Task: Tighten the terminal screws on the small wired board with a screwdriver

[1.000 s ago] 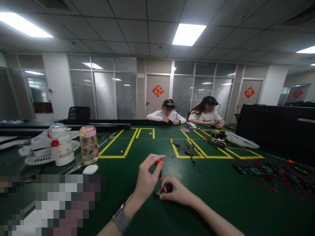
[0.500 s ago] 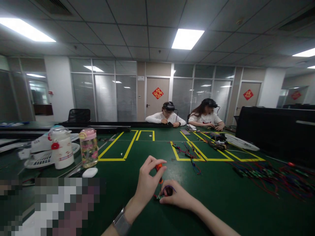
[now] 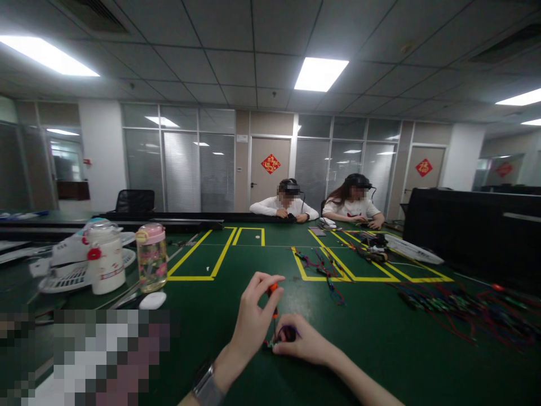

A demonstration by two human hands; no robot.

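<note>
My left hand point(image 3: 252, 313), with a watch on its wrist, grips an orange-and-black screwdriver point(image 3: 275, 310) upright between thumb and fingers. The screwdriver's thin shaft points down at a small green circuit board point(image 3: 269, 344) by the tabletop. Pinched around that board, my right hand point(image 3: 305, 343) steadies it from the right side. A purple wire and a dark round part point(image 3: 289, 334) show within its curled fingers. Much of the board is hidden by the fingers, and I cannot tell whether the screwdriver's tip touches a screw.
Wired boards point(image 3: 321, 262) lie ahead, with a larger wire pile point(image 3: 460, 310) to the right beside a black monitor point(image 3: 473, 242). At left stand a pink-lidded bottle point(image 3: 152, 265), a white bottle point(image 3: 105, 265) and a white case point(image 3: 153, 300). Two people sit across the green table point(image 3: 359, 316).
The view has tilted slightly. My left hand stays on the screwdriver and my right hand on the circuit board, with hardly any movement.
</note>
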